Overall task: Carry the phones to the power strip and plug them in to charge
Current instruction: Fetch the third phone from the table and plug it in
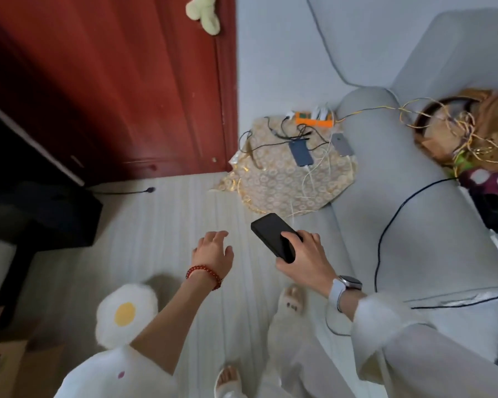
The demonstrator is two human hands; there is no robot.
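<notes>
I have the black phone (272,236) in my right hand (305,261), fingers (289,235) curled over its near end and clamped on it, thumb side underneath. Its long axis runs diagonally, the free end pointing up and to the left in the view, toward the patterned cloth (285,179) on the floor ahead. The face turned to me is dark and plain; I can read no brand or writing on it.

My left hand (213,252) hangs beside it, fingers relaxed and slightly apart, holding nothing, a red bead bracelet (203,275) at the wrist. A watch with a pale strap (346,284) sits on my right wrist.

On the cloth lies a blue phone (300,152), long axis roughly pointing away from me, with a white cable at its near end. A grey phone (342,144) lies just beside it, at the cloth's edge against the grey sofa (431,202). Beyond both, the orange power strip (314,117) lies crosswise with several plugs in it and dark cables trailing over the cloth. Its markings are too small to read
</notes>
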